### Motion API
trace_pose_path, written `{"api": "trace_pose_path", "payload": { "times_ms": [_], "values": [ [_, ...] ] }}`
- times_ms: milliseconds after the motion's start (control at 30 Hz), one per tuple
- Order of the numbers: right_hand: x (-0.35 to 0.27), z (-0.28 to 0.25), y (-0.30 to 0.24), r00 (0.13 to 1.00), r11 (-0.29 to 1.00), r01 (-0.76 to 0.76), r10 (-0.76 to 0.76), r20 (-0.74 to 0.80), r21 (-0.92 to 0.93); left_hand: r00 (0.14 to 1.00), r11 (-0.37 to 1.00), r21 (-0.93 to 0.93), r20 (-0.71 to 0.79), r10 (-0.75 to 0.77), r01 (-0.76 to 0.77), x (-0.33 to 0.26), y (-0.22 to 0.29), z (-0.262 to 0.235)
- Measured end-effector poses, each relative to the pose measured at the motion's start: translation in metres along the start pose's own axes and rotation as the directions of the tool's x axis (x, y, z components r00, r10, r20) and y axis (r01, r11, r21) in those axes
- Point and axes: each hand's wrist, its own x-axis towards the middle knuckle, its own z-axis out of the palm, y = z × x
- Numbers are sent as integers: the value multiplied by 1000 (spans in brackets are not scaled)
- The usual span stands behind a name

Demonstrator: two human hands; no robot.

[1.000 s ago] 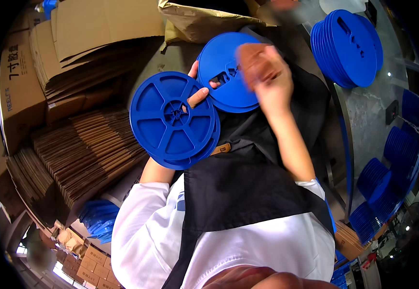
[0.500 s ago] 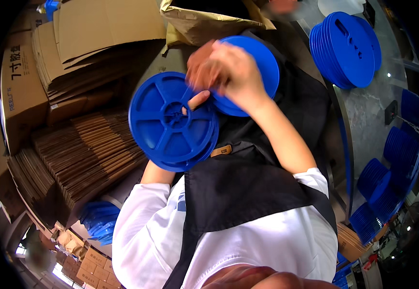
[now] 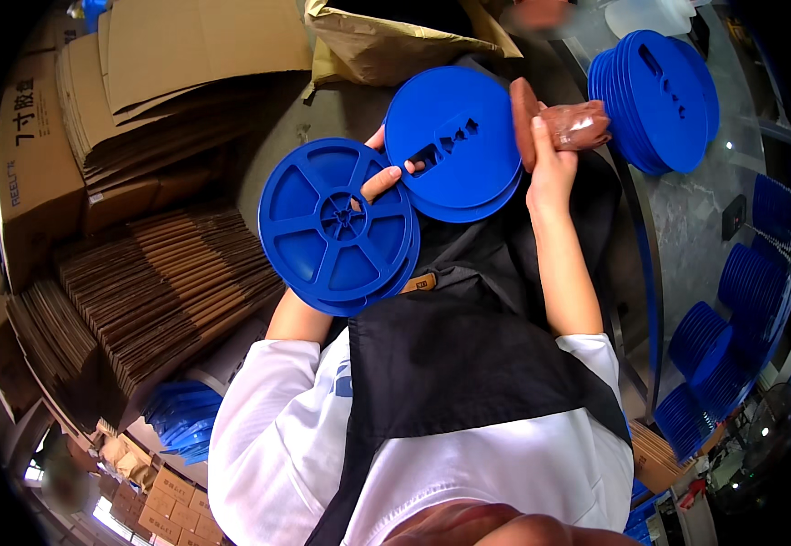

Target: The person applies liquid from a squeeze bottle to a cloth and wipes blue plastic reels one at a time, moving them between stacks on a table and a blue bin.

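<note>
My left hand (image 3: 379, 184) is closed on two blue plastic reels, its thumb over the facing edges and a fingertip showing in a slot. One, the spoked reel (image 3: 297, 250), has an open hub; most of the hand and its wrist are hidden behind it. The other, the solid-faced reel (image 3: 454, 100), has a long slot and small star-shaped holes. Right of it, my right hand (image 3: 552, 177) grips a reddish-brown tool (image 3: 577, 126) with a flat round head and a handle in shiny, crumpled wrap. The head stands beside the solid reel's rim; whether they touch I cannot tell.
Flattened cardboard (image 3: 213, 45) and bundled carton sheets (image 3: 168, 273) fill the left. A paper sack (image 3: 386, 41) stands ahead. On the grey table (image 3: 691, 209) at right are a stack of blue discs (image 3: 668, 100) and several blue reel rows (image 3: 750, 278).
My right hand and the brown tool have swung right, from over the reels to beside the solid reel. The reels have shifted slightly, with the spoked one a little to the right.
</note>
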Motion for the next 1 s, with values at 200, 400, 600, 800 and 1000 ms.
{"api": "trace_pose_path", "payload": {
  "times_ms": [200,400,600,800,1000],
  "values": [
    [-14,-5,-47,977,902,-146,67,203,406,999,998,-37,-5,43,-43,2,-4,2],
    [-59,47,-22,906,891,266,-102,411,-367,996,994,-73,25,89,-87,9,-7,15],
    [-102,66,-48,262,514,854,-562,785,83,966,960,-186,111,234,-211,23,-32,10],
    [-42,134,-61,526,538,799,-407,747,-268,994,987,-123,9,105,-104,-2,-11,14],
    [-65,4,-39,576,381,799,-262,774,-465,997,989,-131,-59,57,-64,-8,-8,2]
  ]
}}
